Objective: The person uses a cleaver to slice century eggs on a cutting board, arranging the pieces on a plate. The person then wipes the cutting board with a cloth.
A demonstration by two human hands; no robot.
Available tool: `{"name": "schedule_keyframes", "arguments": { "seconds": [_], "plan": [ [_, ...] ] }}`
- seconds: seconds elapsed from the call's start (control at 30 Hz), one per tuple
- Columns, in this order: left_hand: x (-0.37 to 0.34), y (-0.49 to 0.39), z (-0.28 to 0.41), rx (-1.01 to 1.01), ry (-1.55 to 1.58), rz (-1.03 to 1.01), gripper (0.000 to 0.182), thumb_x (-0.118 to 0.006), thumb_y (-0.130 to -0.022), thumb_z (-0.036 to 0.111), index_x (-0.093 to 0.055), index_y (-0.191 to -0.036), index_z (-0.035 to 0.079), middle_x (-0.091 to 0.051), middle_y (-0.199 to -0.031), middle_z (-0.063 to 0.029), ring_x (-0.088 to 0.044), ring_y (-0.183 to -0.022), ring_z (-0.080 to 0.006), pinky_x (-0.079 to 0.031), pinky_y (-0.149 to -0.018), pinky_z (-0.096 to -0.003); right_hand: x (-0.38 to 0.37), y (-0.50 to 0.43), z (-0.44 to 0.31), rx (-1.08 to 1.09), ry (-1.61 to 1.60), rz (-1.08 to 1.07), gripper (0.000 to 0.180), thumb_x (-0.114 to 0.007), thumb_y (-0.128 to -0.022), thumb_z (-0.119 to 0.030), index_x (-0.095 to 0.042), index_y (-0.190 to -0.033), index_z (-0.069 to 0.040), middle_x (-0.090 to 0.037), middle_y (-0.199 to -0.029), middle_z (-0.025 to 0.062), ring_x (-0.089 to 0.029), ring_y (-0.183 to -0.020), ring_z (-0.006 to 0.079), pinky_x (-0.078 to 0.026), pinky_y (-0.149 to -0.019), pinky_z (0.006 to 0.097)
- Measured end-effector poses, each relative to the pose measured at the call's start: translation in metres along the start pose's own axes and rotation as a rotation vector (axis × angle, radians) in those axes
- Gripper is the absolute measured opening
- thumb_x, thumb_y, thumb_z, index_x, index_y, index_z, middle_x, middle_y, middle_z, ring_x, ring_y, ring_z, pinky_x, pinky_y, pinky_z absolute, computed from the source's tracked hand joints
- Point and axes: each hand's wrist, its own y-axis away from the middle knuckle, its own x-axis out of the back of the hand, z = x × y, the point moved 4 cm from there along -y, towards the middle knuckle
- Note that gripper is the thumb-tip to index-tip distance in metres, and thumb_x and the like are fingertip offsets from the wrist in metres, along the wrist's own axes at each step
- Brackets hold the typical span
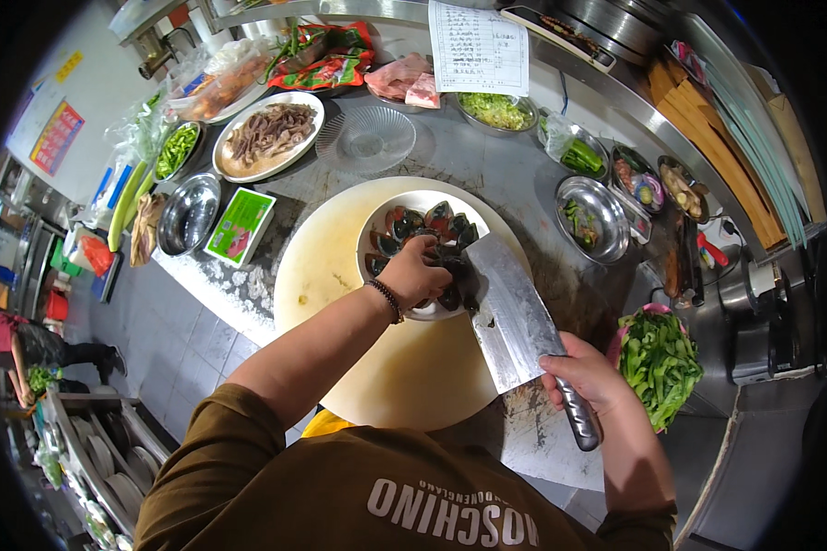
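Observation:
A white plate [424, 316] stands on the round, pale chopping board [317, 289]. Dark wedges of century egg [442, 211] form a ring on it. My left hand [415, 271] reaches over the plate with its fingertips down among the wedges; whether they pinch a piece is hidden. In my right hand [582, 368] is the metal handle of a Chinese cleaver [513, 313]. Its broad blade lies flat at the plate's right rim, its far end by the eggs. Dark smears of egg cling to the blade's left edge.
Behind the board are a clear glass plate [365, 138] and an oval plate of sliced meat [276, 131]. A green box [240, 227] and steel bowl [188, 213] stand left. Rightward are another steel bowl [610, 231] and leafy greens [658, 365]. Another person [27, 344] bends far left.

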Motion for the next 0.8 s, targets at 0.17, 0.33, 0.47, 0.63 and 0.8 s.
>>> {"name": "schedule_keyframes", "arguments": {
  "seconds": [0.17,0.33,0.47,0.63,0.8],
  "plan": [
    [0.004,-0.005,-0.005,0.017,-0.094,0.043,0.068,-0.065,-0.072,0.009,-0.038,-0.133,-0.003,-0.061,-0.096,-0.0143,-0.064,-0.077,-0.0226,-0.053,-0.067,-0.0313,0.004,-0.010,-0.011,0.001,0.034,-0.025,0.020,-0.057,-0.089,-0.011,-0.049,-0.106,-0.007,-0.053,-0.063,0.0026,-0.051,-0.046,0.0121,-0.043,-0.041,0.0279],
    [0.015,0.013,0.025,-0.186,-0.534,0.141,0.054,-0.062,-0.072,0.012,-0.048,-0.122,-0.004,-0.063,-0.098,-0.0189,-0.063,-0.088,-0.0294,-0.050,-0.081,-0.0348,0.008,-0.004,-0.019,0.008,0.151,0.005,0.022,-0.059,-0.087,-0.012,-0.051,-0.107,-0.006,-0.053,-0.065,0.0032,-0.051,-0.049,0.0121,-0.044,-0.045,0.0279],
    [0.039,0.017,0.026,-0.355,-0.617,0.151,0.049,-0.061,-0.070,0.011,-0.053,-0.116,-0.001,-0.062,-0.100,-0.0214,-0.061,-0.094,-0.0336,-0.049,-0.085,-0.0374,0.010,0.012,-0.025,0.052,0.148,0.103,0.029,-0.056,-0.086,-0.005,-0.051,-0.114,-0.003,-0.052,-0.061,0.0042,-0.051,-0.046,0.0130,-0.042,-0.042,0.0276],
    [0.051,0.034,0.031,-0.371,-0.777,0.158,0.033,-0.059,-0.070,0.008,-0.064,-0.102,0.004,-0.060,-0.099,-0.0216,-0.059,-0.093,-0.0359,-0.049,-0.085,-0.0379,0.010,0.029,-0.025,0.137,0.067,0.141,0.027,-0.057,-0.085,-0.007,-0.053,-0.112,-0.005,-0.052,-0.062,0.0035,-0.050,-0.046,0.0126,-0.042,-0.043,0.0266],
    [0.025,0.050,0.022,-0.364,-1.077,0.183,0.027,-0.057,-0.074,0.015,-0.067,-0.098,0.008,-0.056,-0.098,-0.0194,-0.061,-0.090,-0.0344,-0.051,-0.083,-0.0410,0.009,0.043,-0.013,0.211,-0.014,0.141,0.026,-0.059,-0.085,-0.008,-0.054,-0.110,-0.004,-0.054,-0.064,0.0036,-0.051,-0.048,0.0130,-0.042,-0.044,0.0267]
  ]
}}
